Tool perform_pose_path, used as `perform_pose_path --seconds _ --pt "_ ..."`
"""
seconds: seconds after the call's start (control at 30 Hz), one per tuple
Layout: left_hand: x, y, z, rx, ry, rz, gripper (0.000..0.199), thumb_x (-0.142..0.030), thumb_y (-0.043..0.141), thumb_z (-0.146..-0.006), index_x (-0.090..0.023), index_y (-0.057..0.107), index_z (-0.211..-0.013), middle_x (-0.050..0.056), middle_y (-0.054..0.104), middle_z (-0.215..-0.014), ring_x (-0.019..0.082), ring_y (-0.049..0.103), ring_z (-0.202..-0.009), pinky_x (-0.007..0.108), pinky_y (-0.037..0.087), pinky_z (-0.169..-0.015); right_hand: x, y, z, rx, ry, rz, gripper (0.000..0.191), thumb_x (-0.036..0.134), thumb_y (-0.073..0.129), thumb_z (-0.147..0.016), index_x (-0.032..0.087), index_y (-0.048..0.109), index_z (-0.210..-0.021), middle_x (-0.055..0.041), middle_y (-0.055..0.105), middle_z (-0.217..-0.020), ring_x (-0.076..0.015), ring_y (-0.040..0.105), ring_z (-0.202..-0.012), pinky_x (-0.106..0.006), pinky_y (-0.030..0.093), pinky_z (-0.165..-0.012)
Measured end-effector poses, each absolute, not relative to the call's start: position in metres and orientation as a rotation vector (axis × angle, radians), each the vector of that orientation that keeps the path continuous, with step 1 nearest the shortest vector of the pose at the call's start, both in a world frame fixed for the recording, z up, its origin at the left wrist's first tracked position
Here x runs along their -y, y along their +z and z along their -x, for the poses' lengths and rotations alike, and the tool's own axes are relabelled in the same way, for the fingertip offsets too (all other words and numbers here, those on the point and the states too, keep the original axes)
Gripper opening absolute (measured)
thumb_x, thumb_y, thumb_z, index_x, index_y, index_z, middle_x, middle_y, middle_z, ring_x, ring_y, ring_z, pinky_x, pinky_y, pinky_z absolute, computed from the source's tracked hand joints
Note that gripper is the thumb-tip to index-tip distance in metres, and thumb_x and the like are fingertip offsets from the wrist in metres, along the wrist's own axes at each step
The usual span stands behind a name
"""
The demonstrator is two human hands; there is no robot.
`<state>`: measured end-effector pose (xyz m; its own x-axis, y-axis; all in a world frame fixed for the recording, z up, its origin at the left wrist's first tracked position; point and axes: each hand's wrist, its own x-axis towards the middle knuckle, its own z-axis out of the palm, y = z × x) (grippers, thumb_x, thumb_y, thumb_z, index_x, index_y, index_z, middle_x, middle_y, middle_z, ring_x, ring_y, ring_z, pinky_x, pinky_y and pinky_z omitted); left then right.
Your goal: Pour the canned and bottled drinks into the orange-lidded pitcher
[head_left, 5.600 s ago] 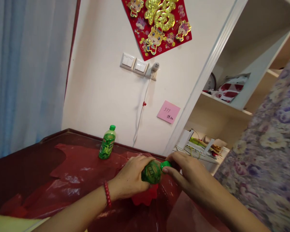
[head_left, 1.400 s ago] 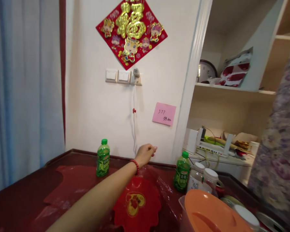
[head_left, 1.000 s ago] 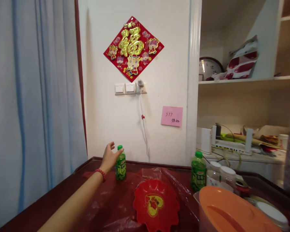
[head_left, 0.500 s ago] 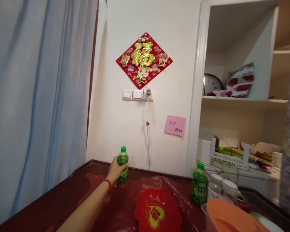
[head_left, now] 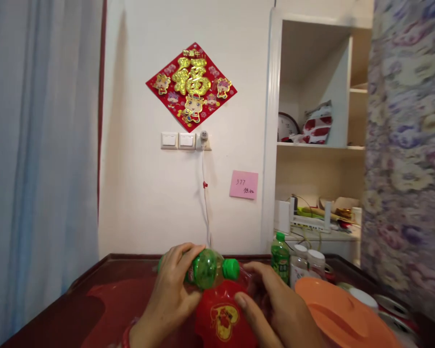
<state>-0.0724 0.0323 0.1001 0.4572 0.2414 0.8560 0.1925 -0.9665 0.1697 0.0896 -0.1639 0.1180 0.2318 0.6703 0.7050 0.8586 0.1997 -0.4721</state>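
My left hand (head_left: 177, 285) is wrapped round a green plastic bottle (head_left: 209, 268) and holds it tipped on its side, its green cap (head_left: 231, 268) pointing right. My right hand (head_left: 275, 304) is beside the cap, thumb and fingers apart, with a gap between it and the bottle. Below both hands lies a red scalloped plate (head_left: 217, 314) with a gold heart print, partly covered by my hands. The bottle's base end is mostly hidden behind my left hand.
A second green bottle (head_left: 280, 258) stands at the right, by white-lidded jars (head_left: 316, 263). An orange lid (head_left: 342, 311) and several cans (head_left: 395, 307) are at the near right. A white router (head_left: 308, 222) sits on the shelf behind. Clear plastic film covers the dark red table (head_left: 119, 270).
My left hand has lifted the bottle from the table's back edge, brought it closer and tipped it sideways. My right hand has come into view. The camera view has turned right.
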Motion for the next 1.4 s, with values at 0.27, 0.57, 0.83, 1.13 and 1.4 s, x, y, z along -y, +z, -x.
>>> perform_pose_path --seconds 0.27,0.57,0.83,1.13,1.4 --pt "-0.023 0.101 0.07 -0.326 1.514 -2.753 0.075 -0.007 0.062 -0.067 -0.033 0.056 -0.137 0.006 0.062 -0.126 0.03 0.059 -0.115 0.047 0.047 -0.099 0.145 0.111 -0.09 1.357 -0.043 1.535 0.024 0.045 0.046 -0.101 0.024 0.057 -0.105 -0.0003 0.066 -0.089 -0.0158 0.061 -0.077 -0.026 0.043 -0.069" --pt "-0.034 0.089 0.058 -0.326 1.256 -2.596 0.076 -0.01 0.06 -0.06 -0.035 0.064 -0.132 0.008 0.066 -0.119 0.032 0.063 -0.11 0.047 0.053 -0.095 0.149 0.116 -0.09 1.48 -0.043 1.47 0.022 0.017 0.046 -0.095 0.023 0.056 -0.114 -0.0043 0.061 -0.111 -0.0166 0.058 -0.1 -0.029 0.044 -0.085" --pt "-0.036 0.085 0.054 -0.318 1.227 -2.582 0.08 -0.008 0.06 -0.059 -0.035 0.063 -0.135 0.008 0.066 -0.122 0.032 0.062 -0.112 0.048 0.053 -0.097 0.146 0.112 -0.096 1.383 -0.009 1.713 0.021 0.039 0.054 -0.099 0.021 0.057 -0.108 -0.0053 0.062 -0.102 -0.0214 0.06 -0.092 -0.034 0.045 -0.079" --pt "-0.038 0.091 0.055 -0.294 1.107 -2.492 0.07 -0.009 0.063 -0.063 -0.033 0.066 -0.129 0.008 0.068 -0.124 0.032 0.063 -0.115 0.049 0.052 -0.101 0.151 0.116 -0.095 1.514 -0.166 1.44 0.034 0.004 0.042 -0.091 0.024 0.057 -0.115 -0.0049 0.055 -0.117 -0.0158 0.058 -0.108 -0.028 0.047 -0.092" --pt "-0.048 0.1 0.061 -0.434 0.973 -1.76 0.069 -0.046 0.081 -0.072 -0.019 0.062 -0.132 0.012 0.071 -0.127 0.035 0.065 -0.118 0.045 0.054 -0.1 0.174 0.072 -0.076 1.702 -0.164 1.563 0.029 0.013 0.058 -0.093 0.031 0.063 -0.115 -0.0011 0.062 -0.106 -0.015 0.063 -0.093 -0.024 0.054 -0.079"
